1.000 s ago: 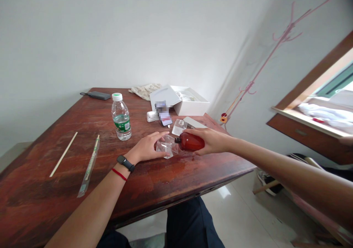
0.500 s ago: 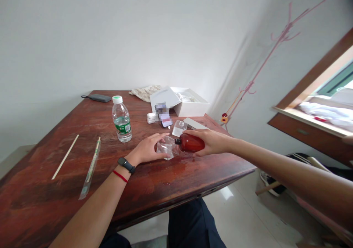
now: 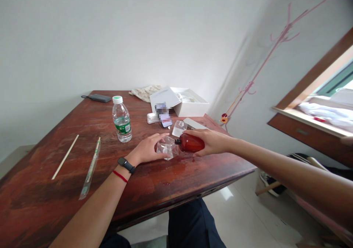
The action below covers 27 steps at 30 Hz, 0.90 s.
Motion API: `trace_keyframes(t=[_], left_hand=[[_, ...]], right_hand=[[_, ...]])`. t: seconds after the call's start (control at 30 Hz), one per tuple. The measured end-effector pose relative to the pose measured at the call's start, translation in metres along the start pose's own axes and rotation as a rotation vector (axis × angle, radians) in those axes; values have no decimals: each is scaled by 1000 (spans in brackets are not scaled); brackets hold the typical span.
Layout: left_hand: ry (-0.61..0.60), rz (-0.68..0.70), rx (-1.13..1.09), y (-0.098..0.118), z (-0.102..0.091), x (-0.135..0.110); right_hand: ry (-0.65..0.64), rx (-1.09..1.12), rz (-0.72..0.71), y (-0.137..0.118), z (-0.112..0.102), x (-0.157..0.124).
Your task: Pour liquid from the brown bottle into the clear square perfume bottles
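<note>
Water bottle (image 3: 121, 121) on table (image 3: 154, 178), left of block (image 3: 179, 128); box (image 3: 191, 108) behind block.

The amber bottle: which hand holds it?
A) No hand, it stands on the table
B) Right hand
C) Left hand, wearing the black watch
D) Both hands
B. The right hand grips the amber bottle, while the left hand rests on a clear faceted object beside it.

I count one table (image 3: 41, 174), one left hand (image 3: 146, 149), one right hand (image 3: 212, 142), one brown bottle (image 3: 191, 143), one water bottle (image 3: 121, 122), two clear blocks (image 3: 179, 128), one white box (image 3: 191, 108), two sticks (image 3: 65, 157) and one power bank (image 3: 99, 98) in my view.
</note>
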<state>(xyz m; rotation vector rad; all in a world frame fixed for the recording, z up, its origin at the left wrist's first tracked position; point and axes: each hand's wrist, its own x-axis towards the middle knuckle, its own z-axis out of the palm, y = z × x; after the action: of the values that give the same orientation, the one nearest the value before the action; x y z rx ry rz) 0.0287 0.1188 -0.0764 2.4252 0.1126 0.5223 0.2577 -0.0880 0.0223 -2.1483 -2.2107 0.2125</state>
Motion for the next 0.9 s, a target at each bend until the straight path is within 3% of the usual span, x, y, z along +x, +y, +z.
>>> trace_keyframes(t=[0.9], left_hand=[[8, 30, -9, -2, 1, 0]], right_hand=[[-38, -19, 36, -6, -6, 1]])
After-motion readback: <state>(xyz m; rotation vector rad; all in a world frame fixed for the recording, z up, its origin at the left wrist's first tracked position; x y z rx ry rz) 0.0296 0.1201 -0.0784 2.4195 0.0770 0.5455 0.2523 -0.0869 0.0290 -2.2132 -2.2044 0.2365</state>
